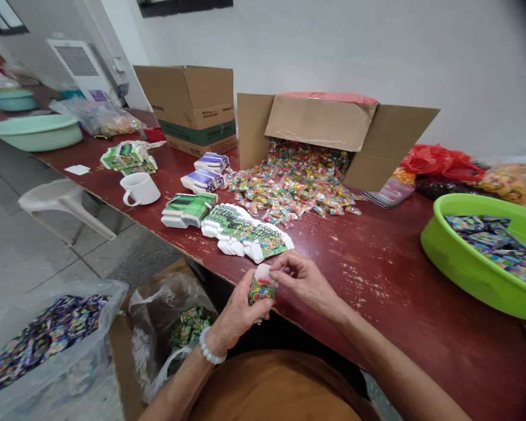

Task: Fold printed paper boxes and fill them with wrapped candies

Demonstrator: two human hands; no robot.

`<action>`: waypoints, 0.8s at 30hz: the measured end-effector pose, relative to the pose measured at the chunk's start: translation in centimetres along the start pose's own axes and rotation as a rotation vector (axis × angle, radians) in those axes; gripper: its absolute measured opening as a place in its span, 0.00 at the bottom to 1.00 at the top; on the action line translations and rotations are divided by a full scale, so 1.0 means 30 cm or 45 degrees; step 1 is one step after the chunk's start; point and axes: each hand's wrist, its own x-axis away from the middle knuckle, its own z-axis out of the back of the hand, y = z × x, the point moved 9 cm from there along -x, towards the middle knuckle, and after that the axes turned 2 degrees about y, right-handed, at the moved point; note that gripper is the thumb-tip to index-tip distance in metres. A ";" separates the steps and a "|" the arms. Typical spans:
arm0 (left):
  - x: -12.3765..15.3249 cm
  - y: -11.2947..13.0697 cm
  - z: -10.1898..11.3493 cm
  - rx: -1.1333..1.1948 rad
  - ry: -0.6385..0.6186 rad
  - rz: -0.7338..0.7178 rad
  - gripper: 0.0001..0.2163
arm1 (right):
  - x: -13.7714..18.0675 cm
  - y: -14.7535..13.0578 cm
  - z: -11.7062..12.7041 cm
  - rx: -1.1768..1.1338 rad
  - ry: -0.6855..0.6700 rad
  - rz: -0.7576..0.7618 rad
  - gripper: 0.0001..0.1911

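My left hand (240,309) wraps round a small green printed candy box (261,291) at the table's front edge. The box is tilted, its white top flap stands up, and something reddish shows in its mouth. Beside that opening, the fingers of my right hand (304,282) are pinched together. Whether they hold the flap's edge or a small clear packet I cannot make out. Just beyond lies a fanned row of flat green boxes (245,231). Behind it, many small clear packets of colourful candies (293,184) spill from a cardboard box (322,126) lying on its side.
Stacks of green (188,209) and purple cartons (205,178) stand left of the candies, near a white mug (141,189). A lime-green basin (469,286) holds purple packs at right. Below the table edge are a plastic bag of purple packs (55,333) and a lined carton (120,351).
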 end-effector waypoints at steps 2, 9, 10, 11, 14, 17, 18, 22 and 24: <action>0.002 0.014 0.006 -0.059 0.035 -0.020 0.15 | 0.007 -0.005 -0.011 0.072 0.019 0.012 0.05; 0.001 -0.043 -0.017 0.516 0.003 0.182 0.22 | 0.020 0.026 -0.062 -0.461 -0.194 -0.253 0.16; 0.000 -0.055 -0.016 0.555 0.024 0.204 0.21 | 0.024 0.029 -0.080 -0.544 -0.241 -0.289 0.18; -0.001 -0.062 -0.017 0.579 0.037 0.211 0.21 | 0.029 0.030 -0.097 -0.610 -0.277 -0.311 0.19; -0.005 -0.056 -0.015 0.610 0.065 0.145 0.17 | 0.034 0.032 -0.124 -0.656 -0.232 -0.267 0.15; -0.006 -0.041 -0.009 0.700 0.088 0.112 0.11 | 0.026 -0.001 -0.079 -0.374 0.010 0.033 0.10; -0.005 -0.045 -0.011 0.760 0.085 0.157 0.10 | 0.029 -0.028 -0.059 -0.223 0.085 0.182 0.09; 0.010 -0.061 -0.038 1.006 0.020 0.414 0.13 | 0.051 -0.112 -0.056 0.196 0.067 0.548 0.09; 0.009 -0.043 -0.030 1.024 0.031 0.390 0.16 | 0.051 -0.116 -0.068 0.161 -0.020 0.510 0.10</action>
